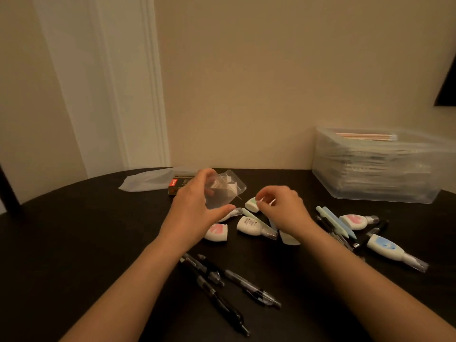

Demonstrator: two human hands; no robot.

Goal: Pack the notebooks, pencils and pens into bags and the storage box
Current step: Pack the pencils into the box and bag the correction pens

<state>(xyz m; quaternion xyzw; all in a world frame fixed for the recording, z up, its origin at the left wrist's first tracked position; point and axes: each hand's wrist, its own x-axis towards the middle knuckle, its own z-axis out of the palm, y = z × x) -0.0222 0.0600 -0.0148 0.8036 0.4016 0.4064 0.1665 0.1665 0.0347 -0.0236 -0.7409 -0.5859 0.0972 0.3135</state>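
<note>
**Left hand holds a clear bag, right hand pinches at a green-marked dispenser**

The left hand (195, 206) has its grip closed on a small clear plastic bag (223, 191), thumb below and fingers above, holding it lifted off the dark round surface (74, 230). The right hand (281, 208), at 3 o'clock from the bag, has thumb and forefinger drawn nearly together, touching a white correction-tape dispenser with a green mark (252, 204); whether it truly grips it I cannot tell.

Below the hands, at 6 o'clock, lie a white dispenser with a pink mark (217, 232) and a white dispenser with a printed label (249, 225). Nearer the person, three black-and-clear pens (222, 285) lie loose between the forearms. At 3 o'clock from the right hand are pale blue and green pens (335, 222), another pink-marked dispenser (355, 221) and a blue-marked one (385, 246).

The clear plastic storage box (375, 169) stands at 2 o'clock against the wall, already filled. At 11 o'clock of the left hand lie a frosted flat bag (148, 181) and a dark carton with a red label (177, 185).
</note>
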